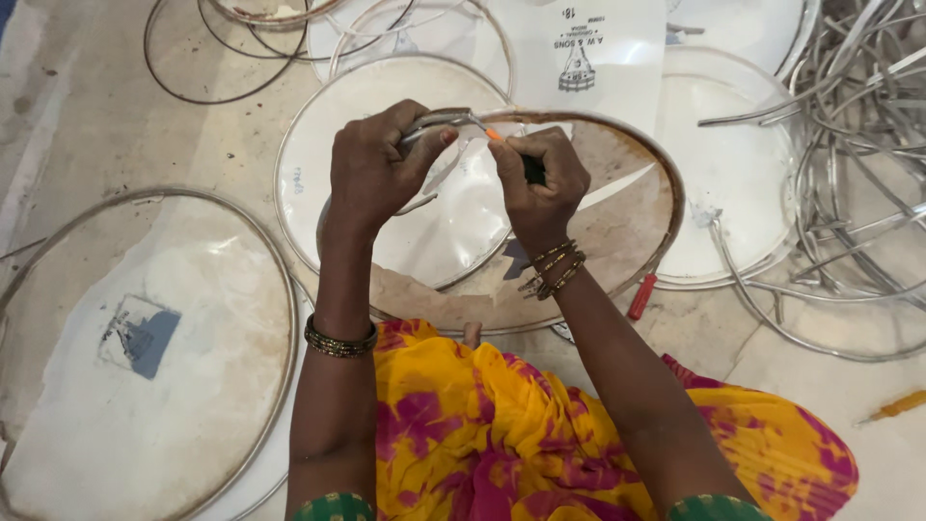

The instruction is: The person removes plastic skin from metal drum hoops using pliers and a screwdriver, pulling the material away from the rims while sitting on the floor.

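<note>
Two hands met over the worn drumhead's hoop (617, 145), which the person held up above the lap. Her left hand (371, 159) was clenched on the hoop's near-top arc, thumb pressed along the metal. Her right hand (535, 178) was clenched round a small tool (492, 134) with a dark handle and an orange tip, the tip touching the rim just beside the left thumb. Bangles sat on both wrists.

The drumhead's skin (588, 241) was brown-stained and looked torn, part of it gone inside the ring. Its lower edge rested near the yellow and pink cloth (463, 425) over the knees. Below it lay a clean white drumhead (386, 96) on the floor (87, 106). Another stained drumhead (145, 357) lay to the left, well apart, and a third white one (733, 164) to the right. A tangle of bare metal hoops (858, 125) filled the far right. A red-handled tool (641, 296) lay on the floor near the right forearm, and an orange one (897, 405) further off.

The likeliest trouble was a slip: the tip worked very close to the left thumb, and a sudden give in the rim could drive it into the finger. A torn edge or sharp hoop end might also cut the hand. With the ring held only at its top, it could twist or drop onto the clean skin beneath and mark it.
</note>
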